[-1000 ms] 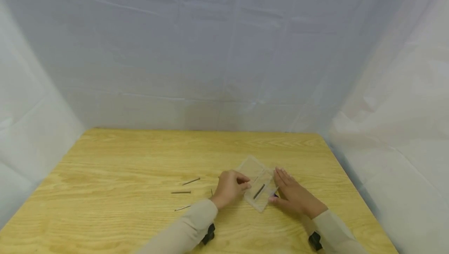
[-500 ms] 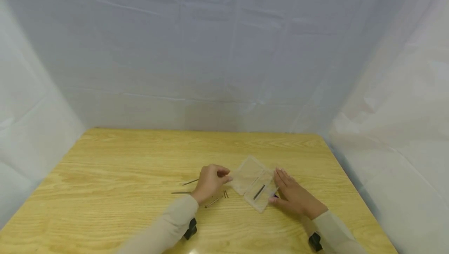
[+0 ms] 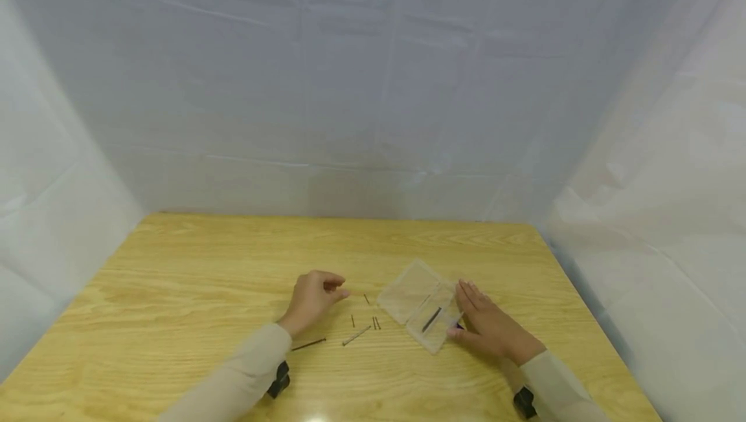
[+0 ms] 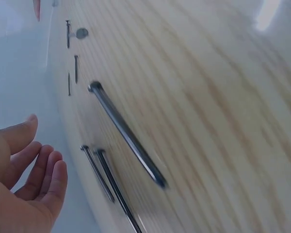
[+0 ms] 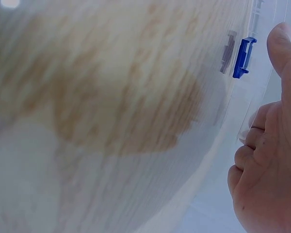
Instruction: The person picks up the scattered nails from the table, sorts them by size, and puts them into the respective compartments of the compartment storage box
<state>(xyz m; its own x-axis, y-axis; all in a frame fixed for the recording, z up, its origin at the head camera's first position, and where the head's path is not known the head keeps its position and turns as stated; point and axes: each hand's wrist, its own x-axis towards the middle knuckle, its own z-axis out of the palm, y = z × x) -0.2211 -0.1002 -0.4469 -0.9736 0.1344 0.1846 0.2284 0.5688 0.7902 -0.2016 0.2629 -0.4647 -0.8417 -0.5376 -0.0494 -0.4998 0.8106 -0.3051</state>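
Observation:
A clear plastic case lies with its lid unfolded on the wooden table, a dark nail inside one half. My right hand rests against the case's right side, thumb apart from the straight fingers; the right wrist view shows the case's blue latch near the thumb. Left of the case, my left hand hovers above the table, fingers loosely bent, nothing between them and the thumb. Long nails lie close by, among them a thick nail and a slimmer nail.
Between left hand and case lie several short nails and a longer nail. Another long nail is just below the left wrist. White sheeting hangs behind the table and along both sides.
My left hand has moved left from beside the case, past the short nails, uncovering them and coming over the long ones. The right hand and case have stayed in place.

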